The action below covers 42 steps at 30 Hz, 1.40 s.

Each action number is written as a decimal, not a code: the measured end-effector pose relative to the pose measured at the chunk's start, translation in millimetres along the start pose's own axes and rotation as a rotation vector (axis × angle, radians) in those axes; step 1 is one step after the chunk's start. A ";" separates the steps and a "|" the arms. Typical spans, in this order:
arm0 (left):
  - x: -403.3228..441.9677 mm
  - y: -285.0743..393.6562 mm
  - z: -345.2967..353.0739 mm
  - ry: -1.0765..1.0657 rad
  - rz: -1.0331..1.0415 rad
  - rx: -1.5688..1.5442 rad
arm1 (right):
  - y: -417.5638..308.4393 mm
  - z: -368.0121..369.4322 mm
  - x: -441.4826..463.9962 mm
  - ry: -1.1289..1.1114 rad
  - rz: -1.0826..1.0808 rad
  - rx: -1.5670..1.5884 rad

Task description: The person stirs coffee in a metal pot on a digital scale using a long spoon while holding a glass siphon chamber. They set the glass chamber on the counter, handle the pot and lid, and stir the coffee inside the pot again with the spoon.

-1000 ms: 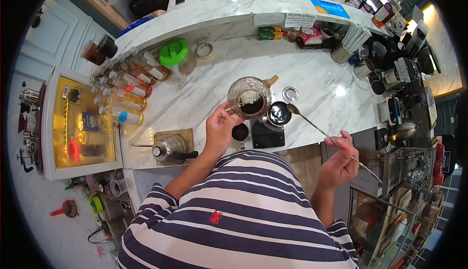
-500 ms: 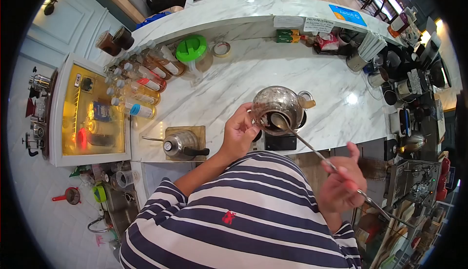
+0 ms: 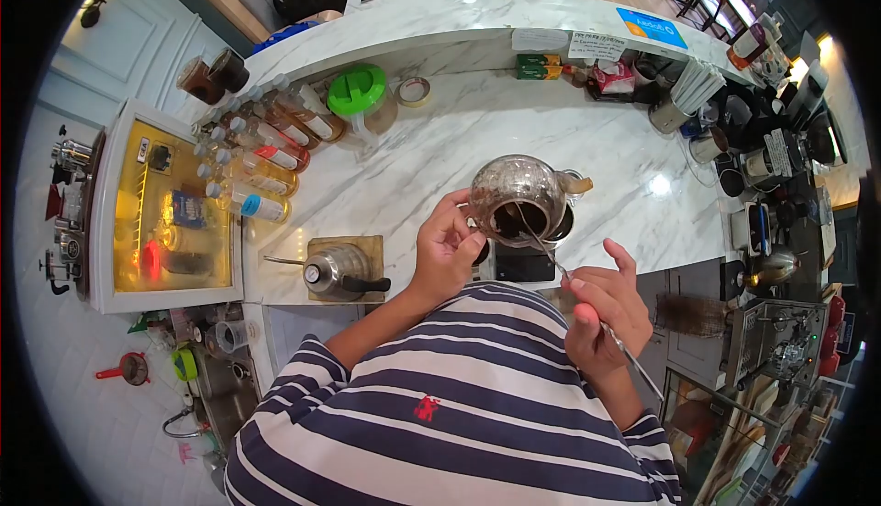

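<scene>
My left hand [image 3: 448,247] is closed on the near left side of a round, shiny, brownish teapot [image 3: 514,176], which is tilted so that its mouth faces me. Dark contents show inside, but I cannot make out what they are. A tan piece sticks out at its right. My right hand [image 3: 610,309] grips a long-handled spoon [image 3: 548,254] by its shaft; the spoon's bowl is inside the pot, hidden by the dark contents. Behind and below the pot, a black flat device like a scale [image 3: 525,266] lies at the counter's near edge, partly covered.
A gooseneck kettle [image 3: 330,272] stands on a wooden board at left. Several bottles [image 3: 266,157] and a green-lidded jug [image 3: 358,93] line the back left. A tape roll [image 3: 414,91] lies nearby. Straws [image 3: 695,88] fill a holder at right, near an espresso machine [image 3: 780,345].
The spoon's bowl has gone from the pot's mouth down into the pot. My right hand has moved left and up towards it, while my left hand has stayed on the pot.
</scene>
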<state>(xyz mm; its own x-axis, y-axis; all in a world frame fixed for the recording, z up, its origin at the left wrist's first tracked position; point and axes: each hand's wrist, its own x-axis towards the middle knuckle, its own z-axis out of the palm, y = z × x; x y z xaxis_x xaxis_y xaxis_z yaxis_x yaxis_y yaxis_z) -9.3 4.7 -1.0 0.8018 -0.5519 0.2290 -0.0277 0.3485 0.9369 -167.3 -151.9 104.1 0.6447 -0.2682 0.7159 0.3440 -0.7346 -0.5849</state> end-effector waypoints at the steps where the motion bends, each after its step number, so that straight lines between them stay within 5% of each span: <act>1: 0.0 -0.2 0.0 -0.001 0.001 0.000 | 0.0 0.6 0.2 0.010 0.005 0.008; 42: -4.0 2.6 3.1 -0.035 0.129 0.072 | 2.0 -18.1 -4.5 -0.078 -0.047 0.121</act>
<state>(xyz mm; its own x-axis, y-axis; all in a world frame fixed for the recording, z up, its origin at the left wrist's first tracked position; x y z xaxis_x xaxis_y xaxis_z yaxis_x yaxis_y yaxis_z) -14.4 5.4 1.4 0.7679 -0.5324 0.3561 -0.1725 0.3636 0.9155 -181.8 -163.4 106.6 0.6754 -0.1822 0.7146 0.4518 -0.6636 -0.5962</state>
